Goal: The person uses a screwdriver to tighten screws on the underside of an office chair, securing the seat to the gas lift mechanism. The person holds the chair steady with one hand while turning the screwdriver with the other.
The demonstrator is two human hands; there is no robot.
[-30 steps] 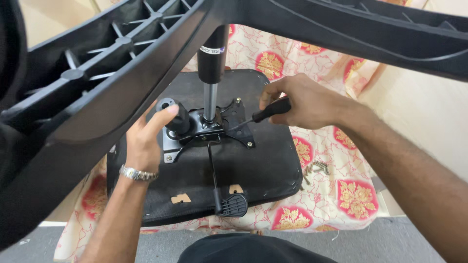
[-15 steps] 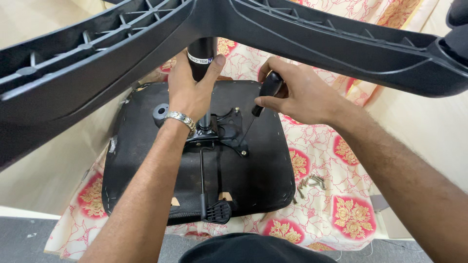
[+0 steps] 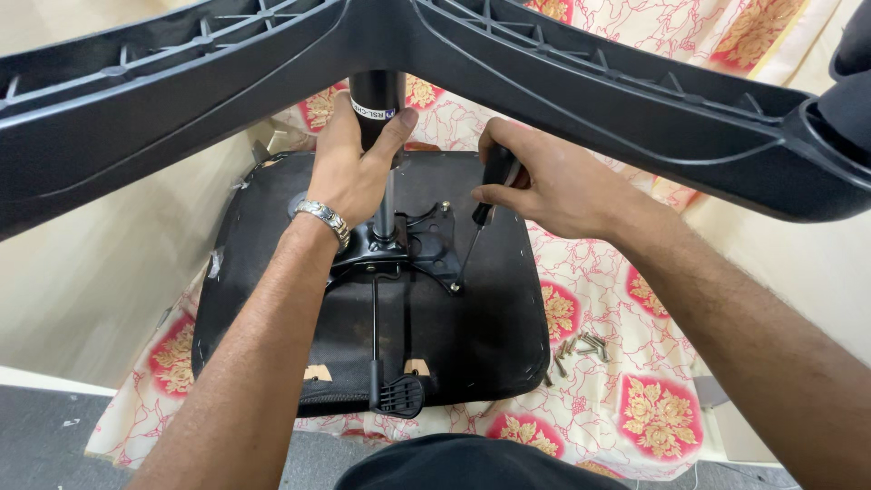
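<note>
Left hand (image 3: 349,172) clamps the gas cylinder (image 3: 375,104) at frame centre, steadying it (bracelet on wrist) while right hand (image 3: 544,186) grips the screwdriver (image 3: 485,204), tip on a plate screw.

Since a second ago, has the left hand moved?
Yes. The left hand left the round knob on the mechanism plate and went up the gas cylinder, fingers now wrapped around it.
</note>
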